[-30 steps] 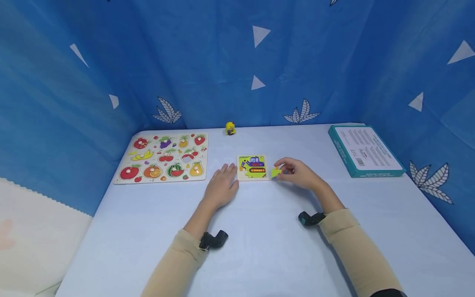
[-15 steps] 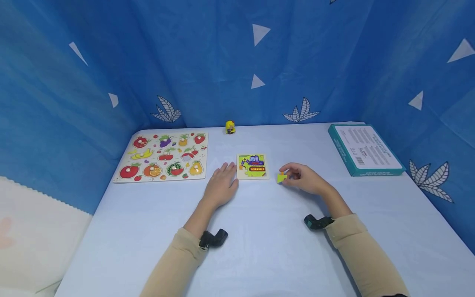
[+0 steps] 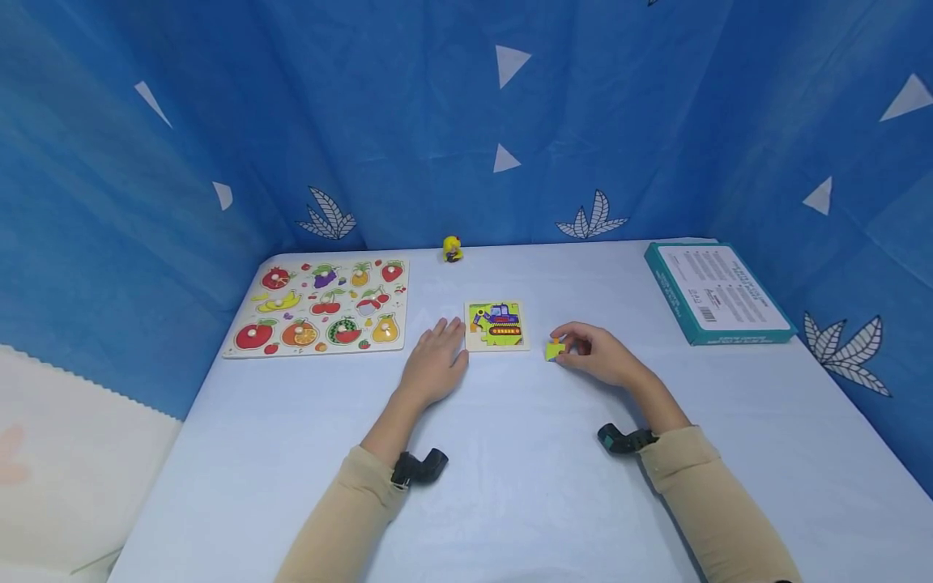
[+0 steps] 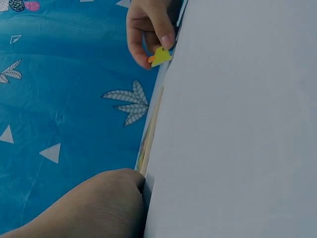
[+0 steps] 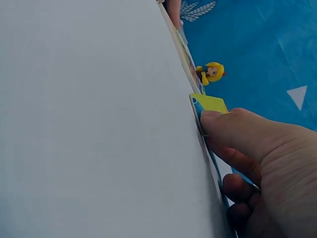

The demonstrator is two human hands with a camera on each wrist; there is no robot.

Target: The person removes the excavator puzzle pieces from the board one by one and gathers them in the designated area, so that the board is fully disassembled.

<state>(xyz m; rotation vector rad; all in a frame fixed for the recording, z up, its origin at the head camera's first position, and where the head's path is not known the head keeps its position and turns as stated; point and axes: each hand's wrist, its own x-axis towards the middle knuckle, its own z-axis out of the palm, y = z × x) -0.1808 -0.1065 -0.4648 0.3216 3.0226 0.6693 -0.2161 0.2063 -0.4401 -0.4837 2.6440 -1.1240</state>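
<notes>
The left hand (image 3: pixel 435 366) is lying flat beside the puzzle (image 3: pixel 496 328) at eight o'clock, likely bracing it; the right hand (image 3: pixel 603 355) is pinching a piece (image 3: pixel 554 351) at four.

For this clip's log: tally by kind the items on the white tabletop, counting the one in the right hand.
Puzzle boards: 2 (fruit board, excavator board)
Loose puzzle piece: 1
Figurine: 1
Teal box: 1
Total: 5
</notes>
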